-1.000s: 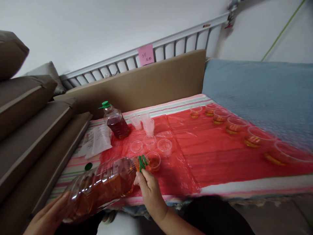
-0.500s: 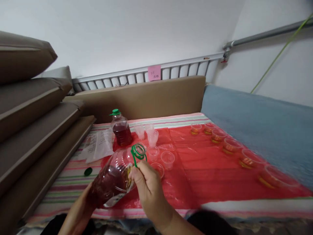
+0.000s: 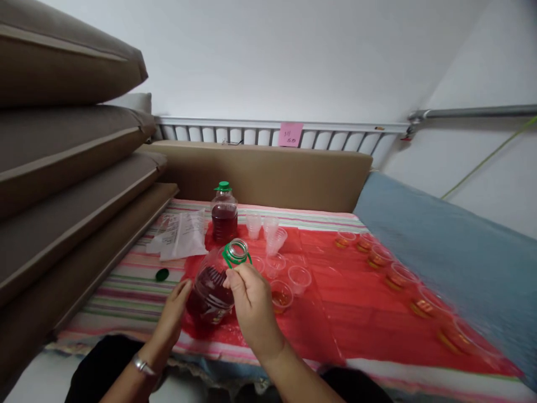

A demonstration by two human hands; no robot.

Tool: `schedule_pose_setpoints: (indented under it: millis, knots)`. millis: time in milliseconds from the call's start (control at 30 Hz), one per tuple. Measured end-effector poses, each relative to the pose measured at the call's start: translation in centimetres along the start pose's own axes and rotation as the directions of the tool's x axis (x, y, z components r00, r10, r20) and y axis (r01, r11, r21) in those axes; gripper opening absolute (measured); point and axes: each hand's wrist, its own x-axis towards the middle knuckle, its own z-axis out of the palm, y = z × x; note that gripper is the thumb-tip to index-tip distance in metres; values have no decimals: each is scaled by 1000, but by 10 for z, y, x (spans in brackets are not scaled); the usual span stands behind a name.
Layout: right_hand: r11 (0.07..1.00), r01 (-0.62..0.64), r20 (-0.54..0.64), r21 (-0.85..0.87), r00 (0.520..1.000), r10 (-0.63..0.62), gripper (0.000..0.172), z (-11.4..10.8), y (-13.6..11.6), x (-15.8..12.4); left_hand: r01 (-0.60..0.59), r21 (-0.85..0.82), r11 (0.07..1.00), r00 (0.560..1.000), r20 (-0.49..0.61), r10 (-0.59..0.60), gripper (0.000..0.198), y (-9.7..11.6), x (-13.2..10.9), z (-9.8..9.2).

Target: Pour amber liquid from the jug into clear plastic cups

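Observation:
An open plastic bottle [image 3: 212,285] of reddish-brown liquid stands nearly upright on the red plastic sheet [image 3: 331,291]. My right hand [image 3: 249,296] is closed on its green handle ring at the neck. My left hand [image 3: 174,310] rests against the bottle's lower side, fingers curved round it. Just right of the bottle a clear cup [image 3: 281,295] holds amber liquid. Empty clear cups [image 3: 298,278] stand behind it. A row of filled cups [image 3: 380,257] runs along the right side of the sheet.
A second bottle with a green cap [image 3: 224,215] stands at the back beside stacked cups [image 3: 274,238]. A loose green cap [image 3: 161,274] and a clear bag [image 3: 182,240] lie on the striped cloth. Brown cushions [image 3: 62,168] pile up left; a blue blanket [image 3: 440,246] lies right.
The bottle has swung from lying tilted over the cup to nearly upright on the sheet. My left hand slid from its base to its side. The view has lifted.

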Motion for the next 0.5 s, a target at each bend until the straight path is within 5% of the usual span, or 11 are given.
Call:
schedule_pose_setpoints:
  millis: [100,200,267,400,500]
  knots:
    - [999,5,37,-32,999,-4,31,10,-7,2,-244,89,966,966,113,234,62,26,-15,-7]
    - [997,48,94,-67,995,-41,31,23,-14,4,-638,300,709,763,370,530,81,41,-27,-2]
    - [991,112,137,-75,985,-101,26,29,-19,5,-731,392,559,682,391,618,82,42,-27,4]
    - [977,192,52,-92,981,-188,15,15,-16,0,-715,486,502,681,324,657,79,39,-13,5]
    - [968,62,-59,-243,995,-79,17,-18,21,-16,-702,517,490,687,309,657,82,40,-5,-1]
